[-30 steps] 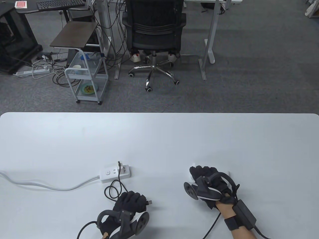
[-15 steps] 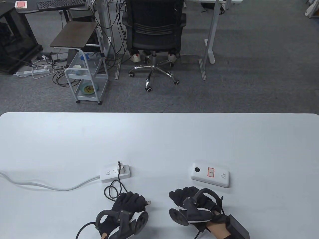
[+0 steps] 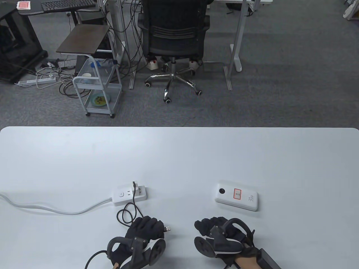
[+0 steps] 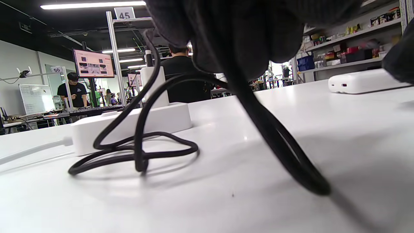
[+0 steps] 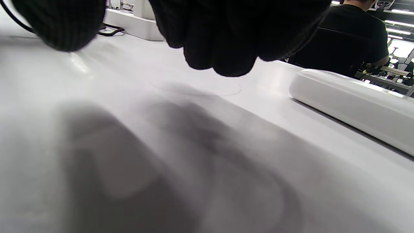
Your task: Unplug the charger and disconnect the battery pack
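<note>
Your left hand (image 3: 145,228) grips the cable (image 3: 129,213) near its free plug; right hand (image 3: 216,228) is curled, holding nothing. Battery pack (image 3: 237,196) lies detached. Charger (image 3: 139,190) sits in the strip (image 3: 129,194): rigid, probably light; pinch its sides.

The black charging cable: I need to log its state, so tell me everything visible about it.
The thin black rubbery charging cable runs from a white charger standing in the white power strip, loops loosely on the white table, then passes into the gloved left hand, which grips it. Its metal plug end sticks out free, connected to nothing.
</note>
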The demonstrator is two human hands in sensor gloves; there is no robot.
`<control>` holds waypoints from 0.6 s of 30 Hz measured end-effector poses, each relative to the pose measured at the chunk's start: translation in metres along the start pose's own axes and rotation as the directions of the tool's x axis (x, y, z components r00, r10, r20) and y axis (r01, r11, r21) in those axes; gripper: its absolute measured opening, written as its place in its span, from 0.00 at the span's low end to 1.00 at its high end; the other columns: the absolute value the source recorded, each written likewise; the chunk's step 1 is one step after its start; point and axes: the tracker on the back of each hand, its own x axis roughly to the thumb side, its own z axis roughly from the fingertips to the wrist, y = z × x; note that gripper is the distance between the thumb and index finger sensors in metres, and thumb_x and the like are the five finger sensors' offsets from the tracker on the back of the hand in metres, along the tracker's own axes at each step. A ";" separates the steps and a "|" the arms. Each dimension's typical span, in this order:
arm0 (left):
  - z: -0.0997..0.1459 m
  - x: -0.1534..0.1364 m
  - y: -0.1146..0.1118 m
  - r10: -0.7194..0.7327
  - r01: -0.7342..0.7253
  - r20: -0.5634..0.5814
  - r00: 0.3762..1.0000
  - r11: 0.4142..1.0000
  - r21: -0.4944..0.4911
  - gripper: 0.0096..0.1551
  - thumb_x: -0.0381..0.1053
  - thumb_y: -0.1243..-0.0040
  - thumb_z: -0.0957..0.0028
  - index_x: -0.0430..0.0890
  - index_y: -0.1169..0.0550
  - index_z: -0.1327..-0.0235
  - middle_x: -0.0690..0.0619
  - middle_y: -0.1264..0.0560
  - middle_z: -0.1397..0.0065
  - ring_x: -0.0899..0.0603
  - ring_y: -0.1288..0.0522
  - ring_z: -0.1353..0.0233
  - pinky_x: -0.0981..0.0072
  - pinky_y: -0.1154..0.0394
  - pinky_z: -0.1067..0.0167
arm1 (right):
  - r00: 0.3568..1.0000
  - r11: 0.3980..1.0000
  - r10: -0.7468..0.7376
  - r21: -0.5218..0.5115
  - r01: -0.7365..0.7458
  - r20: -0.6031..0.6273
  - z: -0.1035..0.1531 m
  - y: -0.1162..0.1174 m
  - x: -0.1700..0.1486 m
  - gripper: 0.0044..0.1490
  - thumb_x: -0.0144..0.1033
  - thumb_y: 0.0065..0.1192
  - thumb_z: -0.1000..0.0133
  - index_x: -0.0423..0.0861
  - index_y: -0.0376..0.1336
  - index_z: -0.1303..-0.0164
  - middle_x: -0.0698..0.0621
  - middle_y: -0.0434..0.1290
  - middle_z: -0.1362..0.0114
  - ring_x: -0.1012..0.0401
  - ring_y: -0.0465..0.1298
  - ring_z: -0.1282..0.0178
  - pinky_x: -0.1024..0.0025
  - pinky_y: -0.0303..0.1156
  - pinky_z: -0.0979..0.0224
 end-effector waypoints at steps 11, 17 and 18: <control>-0.002 -0.006 -0.007 0.110 -0.108 0.038 0.993 0.993 -0.045 0.26 0.68 0.44 0.50 0.66 0.19 0.39 0.70 0.17 0.31 0.55 0.17 0.24 0.66 0.26 0.21 | 0.997 0.998 -0.057 -0.011 0.058 0.050 -0.005 -0.004 0.002 0.51 0.65 0.50 0.54 0.50 0.52 0.23 0.48 0.65 0.20 0.50 0.72 0.28 0.48 0.68 0.28; -0.003 -0.011 -0.013 0.242 -0.236 0.074 0.967 0.968 -0.091 0.26 0.68 0.44 0.50 0.66 0.19 0.39 0.70 0.18 0.30 0.55 0.18 0.24 0.66 0.26 0.21 | 0.991 0.996 -0.088 0.028 0.086 0.098 -0.013 -0.001 -0.010 0.51 0.63 0.51 0.54 0.50 0.52 0.23 0.47 0.64 0.20 0.49 0.71 0.27 0.47 0.67 0.27; -0.004 -0.011 -0.013 0.233 -0.226 0.073 0.970 0.970 -0.092 0.26 0.68 0.44 0.50 0.66 0.19 0.39 0.69 0.18 0.30 0.55 0.18 0.24 0.66 0.27 0.21 | 0.992 0.996 -0.090 0.025 0.088 0.087 -0.014 -0.002 -0.013 0.51 0.63 0.51 0.54 0.50 0.52 0.23 0.47 0.64 0.20 0.49 0.71 0.27 0.47 0.67 0.27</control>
